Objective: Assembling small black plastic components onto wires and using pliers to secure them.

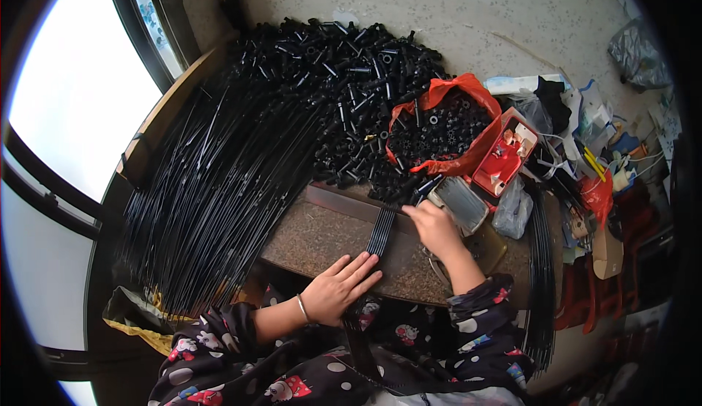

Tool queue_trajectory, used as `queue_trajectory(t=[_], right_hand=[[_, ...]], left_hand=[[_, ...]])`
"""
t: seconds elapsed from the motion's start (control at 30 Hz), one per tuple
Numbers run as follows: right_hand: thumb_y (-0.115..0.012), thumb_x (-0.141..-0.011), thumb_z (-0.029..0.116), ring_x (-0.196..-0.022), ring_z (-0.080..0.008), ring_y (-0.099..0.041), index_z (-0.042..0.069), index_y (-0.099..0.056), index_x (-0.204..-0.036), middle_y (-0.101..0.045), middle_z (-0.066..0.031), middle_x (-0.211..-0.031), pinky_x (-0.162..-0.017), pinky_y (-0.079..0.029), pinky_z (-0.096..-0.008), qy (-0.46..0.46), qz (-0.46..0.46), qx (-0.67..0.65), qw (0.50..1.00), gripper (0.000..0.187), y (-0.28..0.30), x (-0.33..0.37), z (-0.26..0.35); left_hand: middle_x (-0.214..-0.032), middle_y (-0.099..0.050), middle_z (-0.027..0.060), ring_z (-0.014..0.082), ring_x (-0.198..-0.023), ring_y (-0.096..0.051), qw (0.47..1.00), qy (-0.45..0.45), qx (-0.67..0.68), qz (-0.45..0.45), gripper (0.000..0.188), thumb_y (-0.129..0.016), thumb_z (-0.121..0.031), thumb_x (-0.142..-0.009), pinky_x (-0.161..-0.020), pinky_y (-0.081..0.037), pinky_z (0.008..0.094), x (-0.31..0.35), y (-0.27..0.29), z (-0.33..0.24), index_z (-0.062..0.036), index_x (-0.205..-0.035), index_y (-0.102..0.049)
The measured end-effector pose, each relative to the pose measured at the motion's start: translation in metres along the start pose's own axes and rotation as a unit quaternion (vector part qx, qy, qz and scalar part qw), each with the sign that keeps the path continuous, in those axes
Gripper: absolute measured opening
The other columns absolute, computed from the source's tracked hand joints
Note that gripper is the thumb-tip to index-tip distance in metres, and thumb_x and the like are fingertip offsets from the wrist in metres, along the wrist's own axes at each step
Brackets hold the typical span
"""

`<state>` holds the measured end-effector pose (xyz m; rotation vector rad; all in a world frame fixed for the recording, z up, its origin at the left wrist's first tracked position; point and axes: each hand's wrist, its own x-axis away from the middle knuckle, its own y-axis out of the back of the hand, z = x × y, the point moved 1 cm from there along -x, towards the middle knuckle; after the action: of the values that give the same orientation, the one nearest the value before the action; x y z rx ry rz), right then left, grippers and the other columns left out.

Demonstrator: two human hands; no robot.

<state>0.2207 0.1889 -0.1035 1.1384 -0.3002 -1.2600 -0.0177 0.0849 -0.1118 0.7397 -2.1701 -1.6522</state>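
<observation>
Several thin black rods [381,232] lie side by side in a flat row on the brown speckled tabletop [307,239]. My left hand [341,286] rests flat across their near part, fingers stretched out, a bangle on its wrist. At the far ends of the row is my right hand [433,228], its fingers curled together. Whatever it pinches, if anything, is hidden. A dark flat strip [340,200] lies along the table, and the rods' far ends reach it. Below my left hand the rods run on toward my lap.
A big bundle of black rods [212,209] covers the left side. Behind lies a heap of black tubular parts [329,62]. A red bag [468,88] holds small black parts, beside a red box [504,159] and a clear container [462,205]. More rods [540,282] hang at right.
</observation>
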Motion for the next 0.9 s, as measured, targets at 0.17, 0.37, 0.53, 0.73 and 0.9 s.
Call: queue_trajectory(t=[0.17,0.37,0.53,0.73,0.9], right_hand=[[-0.057,-0.077,0.000,-0.063,-0.0256,-0.055,0.003,-0.067,-0.091,-0.057,-0.0074,-0.077,-0.059,-0.046,-0.0324,-0.016,0.036,0.033,0.999,0.017,-0.004,0.001,0.003],[-0.057,-0.076,0.000,-0.064,-0.0260,-0.056,0.003,-0.067,-0.090,-0.057,-0.0074,-0.078,-0.060,-0.046,-0.0325,-0.014,0.049,0.028,0.998,0.017,-0.011,-0.004,0.006],[-0.058,-0.076,0.002,-0.065,-0.0269,-0.056,0.002,-0.066,-0.089,-0.058,-0.0075,-0.079,-0.062,-0.046,-0.0331,0.009,0.078,0.000,0.997,0.015,-0.007,-0.013,0.000],[-0.058,-0.077,0.004,-0.067,-0.0270,-0.056,0.002,-0.063,-0.088,-0.058,-0.0066,-0.081,-0.064,-0.046,-0.0333,0.023,0.060,0.037,0.997,0.012,-0.015,-0.020,0.003],[-0.058,-0.077,0.006,-0.070,-0.0244,-0.054,0.005,-0.063,-0.088,-0.057,-0.0039,-0.083,-0.064,-0.045,-0.0312,0.151,-0.010,0.194,0.969,0.012,0.017,-0.013,-0.014]], left_hand=[[-0.148,-0.018,0.0205,0.0329,-0.137,-0.018,1.000,0.007,0.016,-0.002,0.080,-0.054,-0.033,-0.071,-0.108,-0.019,0.0422,-0.001,0.003,0.001,-0.0034,-0.140,-0.027],[-0.148,-0.019,0.0198,0.0322,-0.138,-0.018,1.000,0.009,0.011,0.001,0.079,-0.054,-0.032,-0.071,-0.109,-0.019,0.0416,-0.001,0.002,0.002,-0.0036,-0.140,-0.027],[-0.148,-0.019,0.0194,0.0319,-0.137,-0.018,1.000,0.007,0.014,0.003,0.080,-0.056,-0.031,-0.070,-0.109,-0.019,0.0415,-0.002,0.003,0.002,-0.0036,-0.140,-0.027],[-0.148,-0.018,0.0192,0.0319,-0.137,-0.019,0.999,0.010,0.040,-0.012,0.085,-0.058,-0.029,-0.067,-0.109,-0.020,0.0411,-0.002,0.002,0.001,-0.0035,-0.140,-0.026],[-0.148,-0.018,0.0187,0.0323,-0.137,-0.019,0.999,0.017,0.035,-0.005,0.087,-0.059,-0.030,-0.065,-0.109,-0.020,0.0409,0.001,0.001,0.002,-0.0035,-0.141,-0.025]])
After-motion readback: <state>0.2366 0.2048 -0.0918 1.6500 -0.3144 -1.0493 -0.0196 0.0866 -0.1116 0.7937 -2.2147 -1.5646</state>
